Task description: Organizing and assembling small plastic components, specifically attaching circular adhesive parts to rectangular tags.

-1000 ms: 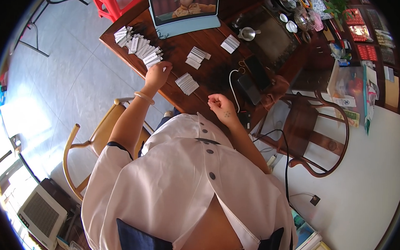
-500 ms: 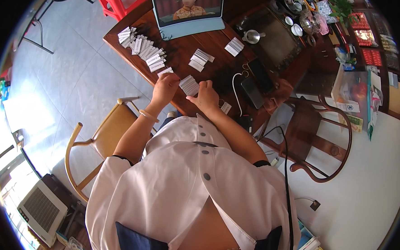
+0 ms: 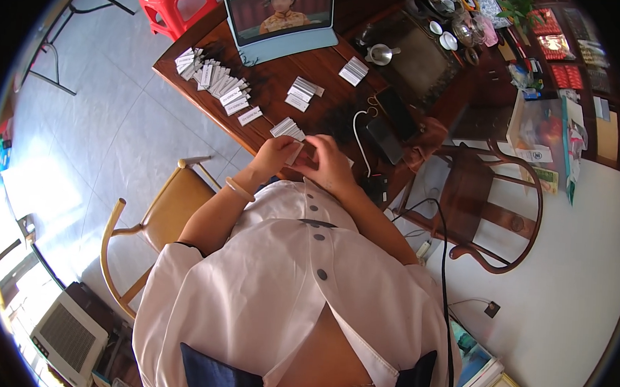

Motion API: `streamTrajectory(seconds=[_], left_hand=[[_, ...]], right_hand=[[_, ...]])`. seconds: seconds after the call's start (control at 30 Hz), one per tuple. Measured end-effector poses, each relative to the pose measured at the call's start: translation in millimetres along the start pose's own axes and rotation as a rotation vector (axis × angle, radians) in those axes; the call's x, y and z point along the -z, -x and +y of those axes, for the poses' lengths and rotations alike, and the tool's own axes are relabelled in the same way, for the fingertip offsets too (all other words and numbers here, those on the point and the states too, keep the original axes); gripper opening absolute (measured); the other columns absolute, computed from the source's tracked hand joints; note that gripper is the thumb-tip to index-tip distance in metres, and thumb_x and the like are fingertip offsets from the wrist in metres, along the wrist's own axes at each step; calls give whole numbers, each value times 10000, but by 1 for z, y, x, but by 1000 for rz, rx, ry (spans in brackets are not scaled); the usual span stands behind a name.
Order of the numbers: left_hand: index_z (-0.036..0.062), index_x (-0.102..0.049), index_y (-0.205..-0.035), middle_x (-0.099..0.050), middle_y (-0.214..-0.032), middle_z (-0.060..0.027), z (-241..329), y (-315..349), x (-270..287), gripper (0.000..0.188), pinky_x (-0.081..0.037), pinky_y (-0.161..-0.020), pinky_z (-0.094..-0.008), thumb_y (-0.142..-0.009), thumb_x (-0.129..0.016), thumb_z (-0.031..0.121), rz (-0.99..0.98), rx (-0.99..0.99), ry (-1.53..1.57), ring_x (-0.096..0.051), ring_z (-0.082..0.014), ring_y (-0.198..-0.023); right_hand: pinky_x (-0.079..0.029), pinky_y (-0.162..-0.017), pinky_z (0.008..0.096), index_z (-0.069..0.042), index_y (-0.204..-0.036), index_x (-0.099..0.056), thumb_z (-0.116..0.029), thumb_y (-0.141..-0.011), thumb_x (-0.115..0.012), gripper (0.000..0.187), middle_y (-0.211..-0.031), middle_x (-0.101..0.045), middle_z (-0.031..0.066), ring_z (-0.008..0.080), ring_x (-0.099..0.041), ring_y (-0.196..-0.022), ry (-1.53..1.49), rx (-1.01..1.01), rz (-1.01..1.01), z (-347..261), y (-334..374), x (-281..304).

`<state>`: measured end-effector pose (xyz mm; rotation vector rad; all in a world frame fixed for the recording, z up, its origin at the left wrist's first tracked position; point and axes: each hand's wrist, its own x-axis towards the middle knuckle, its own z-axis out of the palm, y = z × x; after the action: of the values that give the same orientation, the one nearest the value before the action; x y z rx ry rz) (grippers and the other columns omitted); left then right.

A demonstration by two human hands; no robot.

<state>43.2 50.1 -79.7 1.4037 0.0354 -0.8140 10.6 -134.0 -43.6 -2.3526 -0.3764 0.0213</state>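
Note:
Close together at the table's near edge, both hands meet over a small white card (image 3: 294, 155). My left hand (image 3: 272, 158) pinches it, a pale bangle on that wrist. My right hand (image 3: 327, 168) has its fingers bent around the card's other side; its fingertips are partly hidden. Just beyond the hands lies a stack of narrow white cards (image 3: 286, 127). A single printed card (image 3: 250, 116) rests to the left, at the near end of a long overlapping row of cards (image 3: 221, 84). Two more small bundles lie farther off: white cards (image 3: 303, 95) and striped-looking cards (image 3: 353, 71).
A tablet (image 3: 281, 13) in a light blue case stands at the back. To the right lie a dark phone (image 3: 383, 141), scissors (image 3: 372, 106), a white cable (image 3: 358, 136) and a metal cup (image 3: 380, 54). Chairs flank me: tan (image 3: 176, 207) and dark wooden (image 3: 465, 180).
My left hand has moved from the end of the card row toward my right hand, leaving a card there. My right hand has come off the stack; a card is now between both hands.

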Motion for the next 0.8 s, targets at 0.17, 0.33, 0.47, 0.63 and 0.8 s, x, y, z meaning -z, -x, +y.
streamTrajectory(seconds=[0.17, 0.33, 0.47, 0.63, 0.8], left_hand=[[3, -568, -1123, -658, -942, -83, 4, 7, 1, 265, -557, -718, -320, -968, -520, 212, 45, 111, 168, -646, -174, -815], [14, -555, -1133, -634, -975, -72, 2, 4, 1, 253, -555, -728, -313, -968, -504, 199, 79, 140, 215, -627, -167, -817], [17, -557, -1136, -631, -990, -74, 0, 5, 1, 251, -556, -731, -315, -964, -507, 192, 54, 145, 244, -621, -164, -840], [10, -553, -1145, -630, -992, -77, 0, 6, -1, 262, -557, -746, -321, -961, -513, 193, 95, 135, 266, -623, -170, -847], [20, -548, -1154, -632, -991, -78, 5, 9, -4, 265, -556, -749, -325, -962, -512, 200, 88, 124, 285, -626, -174, -839]], right_hand=[[-513, -744, 377, -89, -1157, -541, -193, -683, -792, 547, -1104, -544, 101, 281, -610, -882, 292, -148, 34, 48, 40, 39], [-517, -781, 405, -81, -1153, -553, -233, -660, -799, 571, -1146, -537, 90, 292, -612, -970, 410, -285, -47, 62, 60, 47], [-520, -773, 408, -80, -1169, -549, -273, -634, -815, 628, -1150, -532, 87, 285, -619, -957, 451, -287, -88, 58, 60, 41], [-523, -723, 408, -78, -1076, -551, -293, -593, -837, 601, -1083, -536, 100, 288, -624, -922, 503, -343, -117, 50, 59, 34], [-519, -702, 414, -70, -1006, -533, -256, -594, -836, 544, -1043, -542, 103, 299, -617, -912, 477, -305, -96, 50, 63, 32]])
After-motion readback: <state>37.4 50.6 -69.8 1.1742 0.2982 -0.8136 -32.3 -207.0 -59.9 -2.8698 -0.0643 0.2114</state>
